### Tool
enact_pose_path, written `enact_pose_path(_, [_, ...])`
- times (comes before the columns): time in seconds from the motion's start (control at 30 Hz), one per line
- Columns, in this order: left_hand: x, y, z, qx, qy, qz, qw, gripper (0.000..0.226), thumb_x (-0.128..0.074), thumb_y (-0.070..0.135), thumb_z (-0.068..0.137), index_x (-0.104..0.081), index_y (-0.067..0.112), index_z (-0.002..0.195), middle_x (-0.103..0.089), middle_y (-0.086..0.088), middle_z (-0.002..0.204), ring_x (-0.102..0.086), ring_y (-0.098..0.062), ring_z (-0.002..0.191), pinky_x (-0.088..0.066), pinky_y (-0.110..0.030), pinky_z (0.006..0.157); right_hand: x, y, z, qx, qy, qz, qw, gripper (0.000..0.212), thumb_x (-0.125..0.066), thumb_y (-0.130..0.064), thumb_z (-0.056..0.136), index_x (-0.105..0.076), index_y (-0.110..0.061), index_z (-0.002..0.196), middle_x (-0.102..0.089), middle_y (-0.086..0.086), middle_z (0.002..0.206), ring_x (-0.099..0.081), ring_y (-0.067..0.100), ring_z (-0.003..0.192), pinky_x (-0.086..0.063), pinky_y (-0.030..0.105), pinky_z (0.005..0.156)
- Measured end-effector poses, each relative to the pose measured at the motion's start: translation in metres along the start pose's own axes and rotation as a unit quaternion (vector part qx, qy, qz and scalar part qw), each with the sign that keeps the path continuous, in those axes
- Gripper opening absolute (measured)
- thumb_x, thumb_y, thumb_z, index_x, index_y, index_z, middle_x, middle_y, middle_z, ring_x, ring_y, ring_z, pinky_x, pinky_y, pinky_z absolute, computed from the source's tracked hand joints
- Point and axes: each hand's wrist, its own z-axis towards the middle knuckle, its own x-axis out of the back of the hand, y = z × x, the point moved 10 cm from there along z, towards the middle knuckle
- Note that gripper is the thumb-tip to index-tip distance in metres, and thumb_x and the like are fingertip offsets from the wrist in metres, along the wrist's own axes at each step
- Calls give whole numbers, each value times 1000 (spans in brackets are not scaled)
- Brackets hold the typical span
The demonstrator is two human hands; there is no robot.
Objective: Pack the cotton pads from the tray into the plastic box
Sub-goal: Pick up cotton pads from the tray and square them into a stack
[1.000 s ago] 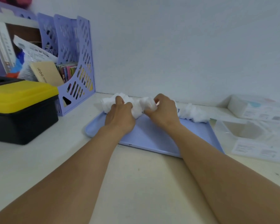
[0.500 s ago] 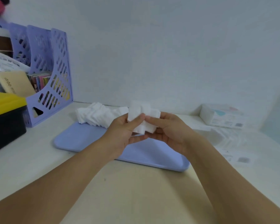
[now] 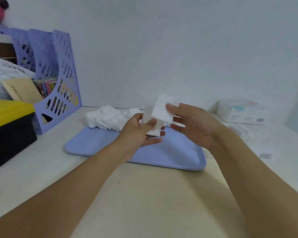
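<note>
Pads (image 3: 159, 111) lifted from the pile are gripped above the tray (image 3: 110, 148): one bunch is pinched between thumb and fingers of the left hand (image 3: 138, 133), and a square stack is grasped by the fingertips of the right hand (image 3: 193, 124). Beyond the hands, a long heap of cotton pads (image 3: 108, 118) is seen along the tray's far edge, so most of the packing is judged to remain. At far right a wrapped pack (image 3: 243, 112) is visible; the plastic box cannot be made out clearly, and nothing is seen packed yet.
</note>
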Motion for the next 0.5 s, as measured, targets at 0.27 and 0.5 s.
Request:
enact_pose_path(0.27, [-12, -3, -3, 13, -61, 12, 998, 42, -63, 3, 96, -48, 5, 134, -72, -20, 116, -74, -32, 101, -62, -32, 77, 8, 10, 2, -8, 57, -43, 997, 13, -74, -22, 90, -77, -12, 98, -76, 2, 96, -67, 16, 89, -52, 28, 85])
enact_pose_path(0.5, [-8, -15, 1, 66, -61, -39, 995, 30, -44, 5, 106, -48, -1, 135, -71, -22, 117, -72, -34, 104, -62, -35, 80, 21, -16, -2, 71, 111, 50, 990, 15, -78, -19, 81, -76, -11, 93, -75, 0, 90, -66, 13, 77, -51, 22, 70])
